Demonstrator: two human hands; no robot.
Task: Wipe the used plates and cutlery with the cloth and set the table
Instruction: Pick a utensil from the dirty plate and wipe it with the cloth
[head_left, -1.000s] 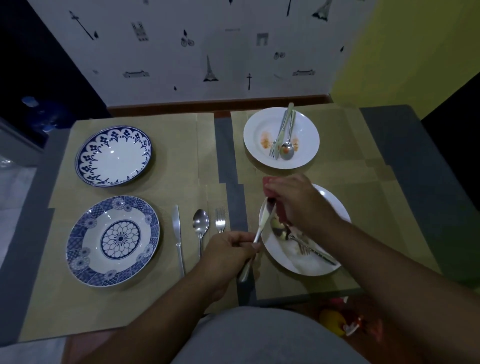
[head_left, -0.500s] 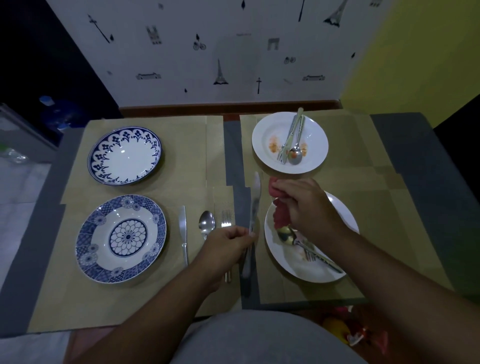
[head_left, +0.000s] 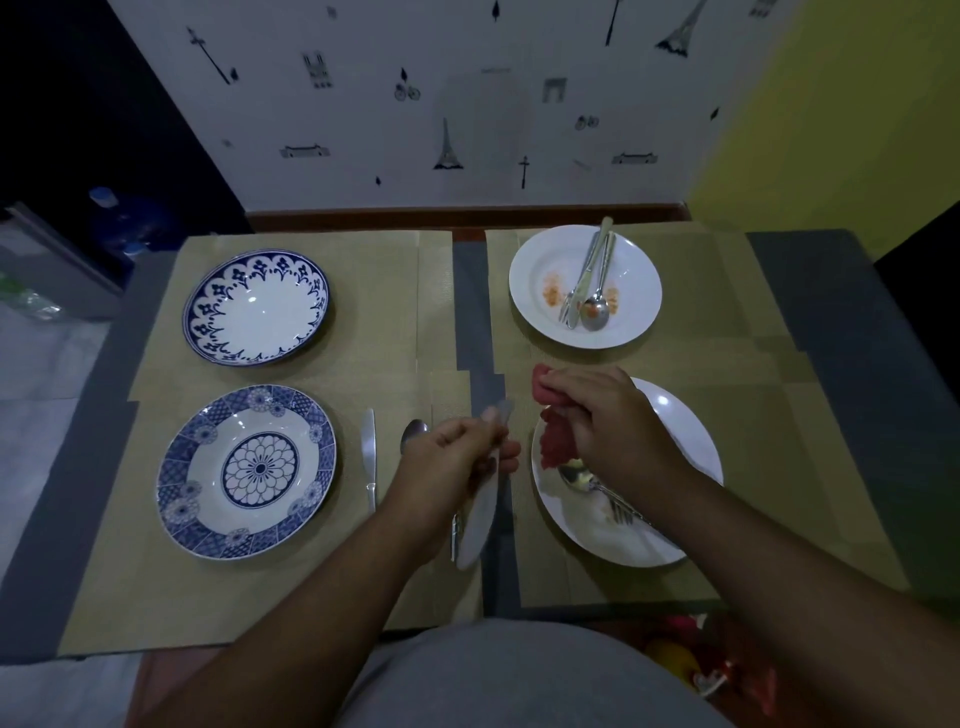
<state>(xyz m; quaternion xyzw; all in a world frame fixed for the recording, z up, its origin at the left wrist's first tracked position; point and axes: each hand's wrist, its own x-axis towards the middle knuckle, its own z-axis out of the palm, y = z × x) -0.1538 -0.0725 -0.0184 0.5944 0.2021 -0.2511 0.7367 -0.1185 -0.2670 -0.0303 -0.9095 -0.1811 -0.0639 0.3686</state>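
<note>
Over mat seam – left hand (head_left: 457, 457) grips knife (head_left: 480, 512); no writing legible.

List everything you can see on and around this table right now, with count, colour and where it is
Patterned plates: 2, blue and white, left mats, far and near.
White plates: 2; far right one stained orange, near right one under the right hand.
Far plate cutlery: 3 pieces, silver: knife, fork, spoon.
Near plate cutlery: spoon and fork, silver.
Laid knife: 1, silver, right of near patterned plate; spoon beside it.
Placemats: tan, on grey table.
Cloth: 1, red, in right hand.
Left hand: holds blurred knife.
Right hand: grips cloth.
</note>
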